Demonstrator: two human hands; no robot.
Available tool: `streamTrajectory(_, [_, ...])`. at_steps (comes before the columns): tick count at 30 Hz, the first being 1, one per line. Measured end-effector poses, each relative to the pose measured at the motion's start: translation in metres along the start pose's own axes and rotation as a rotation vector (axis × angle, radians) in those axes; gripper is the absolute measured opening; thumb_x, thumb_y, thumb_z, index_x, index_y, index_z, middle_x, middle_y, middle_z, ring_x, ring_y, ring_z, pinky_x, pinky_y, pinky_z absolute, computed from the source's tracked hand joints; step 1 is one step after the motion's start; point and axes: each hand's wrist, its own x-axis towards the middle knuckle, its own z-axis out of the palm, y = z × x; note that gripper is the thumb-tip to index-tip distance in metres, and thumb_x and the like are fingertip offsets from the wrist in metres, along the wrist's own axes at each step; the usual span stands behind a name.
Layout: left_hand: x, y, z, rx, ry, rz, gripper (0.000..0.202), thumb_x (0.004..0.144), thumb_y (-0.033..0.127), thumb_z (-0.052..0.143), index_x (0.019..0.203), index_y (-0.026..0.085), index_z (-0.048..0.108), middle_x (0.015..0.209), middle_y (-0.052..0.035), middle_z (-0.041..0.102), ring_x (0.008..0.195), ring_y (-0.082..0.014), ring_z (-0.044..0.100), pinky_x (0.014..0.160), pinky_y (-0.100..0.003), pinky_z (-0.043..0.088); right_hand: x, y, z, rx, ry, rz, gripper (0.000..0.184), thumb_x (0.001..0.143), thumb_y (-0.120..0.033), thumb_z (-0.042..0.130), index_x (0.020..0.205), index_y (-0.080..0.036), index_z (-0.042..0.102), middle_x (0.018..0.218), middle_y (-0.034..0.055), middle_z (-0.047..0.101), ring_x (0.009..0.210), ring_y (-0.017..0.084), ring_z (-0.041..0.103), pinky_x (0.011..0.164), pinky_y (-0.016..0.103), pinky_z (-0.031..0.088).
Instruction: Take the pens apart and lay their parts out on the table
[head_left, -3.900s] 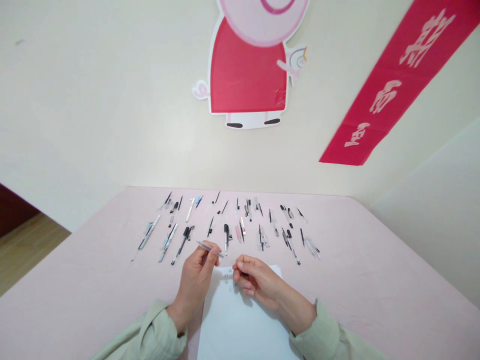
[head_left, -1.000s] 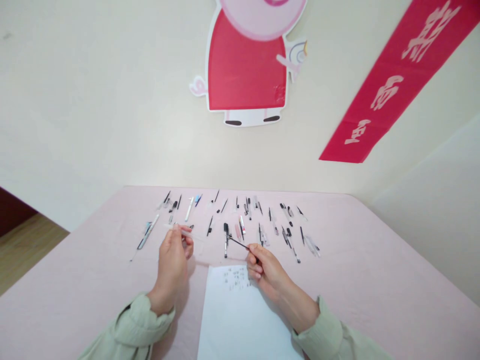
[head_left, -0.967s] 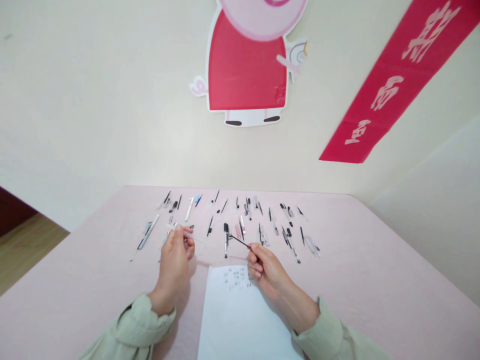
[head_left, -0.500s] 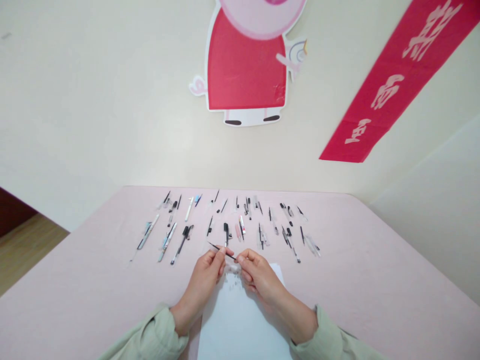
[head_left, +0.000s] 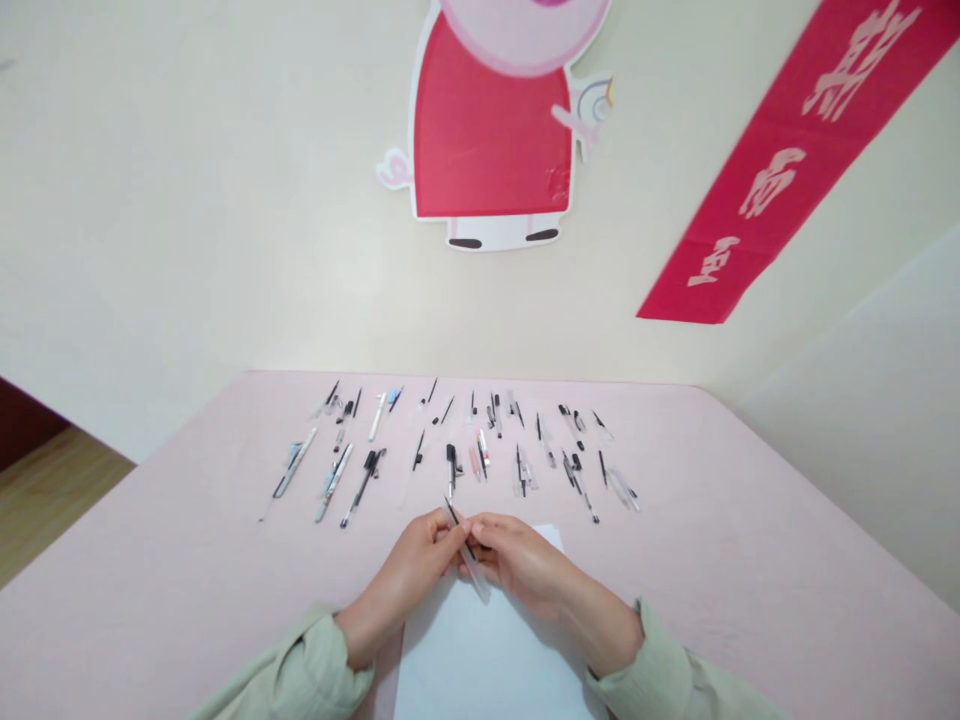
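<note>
Over the top of the white paper (head_left: 487,660), my left hand (head_left: 416,560) and my right hand (head_left: 529,565) meet with fingers closed. Between their fingertips is a slim black pen refill (head_left: 450,509), its thin tip pointing up and left. A translucent pen barrel (head_left: 475,580) slants down from the same pinch towards the paper. Whether the refill lies inside the barrel or alongside it, I cannot tell. Both hands touch these parts, and the fingers hide some of them. Just beyond the fingertips lies a black-capped pen (head_left: 451,462).
Two rows of pen parts lie across the pink table (head_left: 187,600). At the left are patterned white pens (head_left: 296,463) and a dark pen (head_left: 364,490); at the right, clear barrels and black refills (head_left: 581,485). A wall with a red banner (head_left: 720,200) stands behind.
The refill has turned from lying nearly crosswise to a steeper slant. The translucent barrel now shows below the fingers, and my hands have come closer together.
</note>
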Motion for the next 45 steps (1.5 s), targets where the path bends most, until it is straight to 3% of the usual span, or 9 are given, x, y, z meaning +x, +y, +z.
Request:
streamTrajectory(4, [0.000,0.000,-0.002,0.071,0.029,0.005,0.044,0.074,0.061,0.054,0.065,0.018,0.054,0.048,0.0047,0.049,0.048,-0.0133,0.046,0.050,-0.025,0.032,-0.002,0.000,0.000,-0.127,-0.078,0.068,0.029,0.069,-0.037,0.075,0.082,-0.014,0.062,0.075,0.0028,0.064,0.059,0.010,0.056,0.062,0.025,0.044])
streamTrajectory(8, [-0.002,0.004,-0.002,0.166,0.145,0.093,0.052,0.077,0.067,0.047,0.057,0.020,0.051,0.050,0.0032,0.048,0.053,-0.0152,0.045,0.056,-0.028,0.034,-0.002,0.000,-0.002,-0.182,-0.054,0.097,0.026,0.075,-0.038,0.069,0.078,-0.016,0.055,0.062,-0.0040,0.056,0.042,0.004,0.037,0.043,0.019,0.027])
streamTrajectory(16, [-0.001,0.002,-0.002,0.149,0.141,0.099,0.060,0.079,0.074,0.034,0.053,0.022,0.046,0.046,0.0053,0.037,0.049,-0.0145,0.036,0.054,-0.028,0.032,-0.007,-0.019,-0.005,-0.183,0.001,0.024,0.026,0.078,-0.038,0.063,0.090,-0.015,0.060,0.057,-0.0073,0.048,0.038,0.003,0.023,0.039,0.021,0.010])
streamTrajectory(21, [-0.002,0.005,-0.002,0.190,0.120,0.081,0.058,0.079,0.074,0.035,0.055,0.022,0.048,0.048,0.0049,0.039,0.051,-0.0157,0.039,0.055,-0.027,0.031,-0.002,-0.040,-0.029,-0.250,0.147,-0.140,0.036,0.078,-0.042,0.063,0.102,-0.015,0.061,0.057,-0.0077,0.050,0.037,0.003,0.025,0.039,0.020,0.013])
streamTrajectory(27, [-0.003,0.005,-0.003,0.216,0.115,0.092,0.057,0.077,0.074,0.038,0.055,0.022,0.047,0.050,0.0037,0.041,0.054,-0.0170,0.042,0.057,-0.028,0.032,0.002,-0.075,-0.092,-0.620,0.488,-0.350,0.027,0.078,-0.034,0.056,0.097,-0.015,0.062,0.057,-0.0059,0.053,0.039,0.006,0.033,0.040,0.020,0.021])
streamTrajectory(29, [-0.002,0.003,-0.003,0.222,0.108,0.094,0.056,0.078,0.073,0.038,0.056,0.022,0.047,0.051,0.0035,0.042,0.055,-0.0171,0.042,0.058,-0.028,0.033,0.003,-0.088,-0.112,-0.856,0.628,-0.341,0.023,0.081,-0.030,0.049,0.094,-0.016,0.062,0.058,-0.0048,0.054,0.040,0.008,0.037,0.042,0.021,0.026])
streamTrajectory(33, [0.000,0.002,-0.003,0.243,0.107,0.110,0.054,0.079,0.071,0.039,0.055,0.023,0.045,0.052,0.0033,0.042,0.055,-0.0171,0.042,0.058,-0.028,0.032,0.018,-0.112,-0.139,-1.041,0.774,-0.318,0.014,0.080,-0.017,0.047,0.075,-0.015,0.060,0.057,-0.0027,0.053,0.048,0.010,0.043,0.050,0.022,0.030])
streamTrajectory(40, [-0.001,0.000,-0.004,0.261,0.095,0.099,0.052,0.080,0.069,0.036,0.057,0.023,0.044,0.053,0.0036,0.041,0.056,-0.0172,0.041,0.059,-0.028,0.032,0.076,-0.134,-0.146,-1.311,0.894,-0.227,0.016,0.084,-0.013,0.048,0.087,-0.014,0.063,0.083,0.0078,0.068,0.076,0.017,0.057,0.064,0.024,0.037])
streamTrajectory(45, [-0.001,0.001,-0.002,0.255,0.091,0.085,0.054,0.078,0.073,0.034,0.058,0.023,0.041,0.055,0.0033,0.040,0.058,-0.0178,0.042,0.061,-0.028,0.033,0.109,-0.139,-0.145,-1.452,0.956,-0.166,0.026,0.088,-0.008,0.041,0.103,-0.011,0.062,0.102,0.0173,0.068,0.091,0.022,0.062,0.074,0.027,0.039])
